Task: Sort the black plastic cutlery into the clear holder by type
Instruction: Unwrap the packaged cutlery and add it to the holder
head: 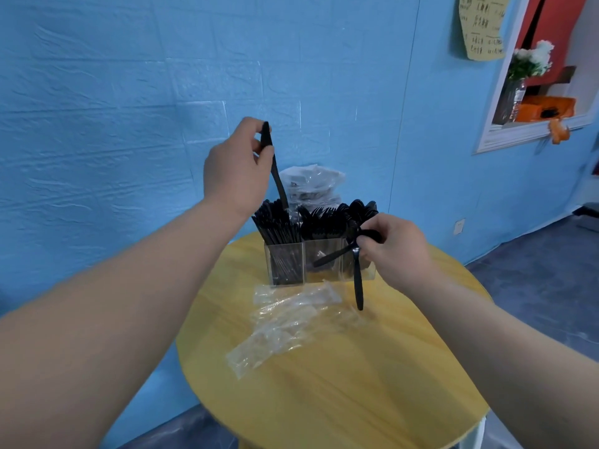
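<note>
A clear three-compartment holder (pixel 321 254) stands at the far side of the round yellow table (pixel 340 384). Its left compartment is packed with black knives (pixel 275 222), the middle with forks (pixel 324 222), the right with spoons (pixel 363 207). My left hand (pixel 236 166) pinches the top end of a black knife (pixel 278 176) that hangs above the left compartment, its lower end among the knives. My right hand (pixel 398 251) grips two black pieces (pixel 357 280) in front of the holder, one pointing down, one slanting left.
Several empty clear wrappers (pixel 288 322) lie on the table in front of the holder. A clear bag of wrapped cutlery (pixel 311 183) sits behind the holder against the blue wall. A window ledge with flowers (pixel 531 63) is at the upper right.
</note>
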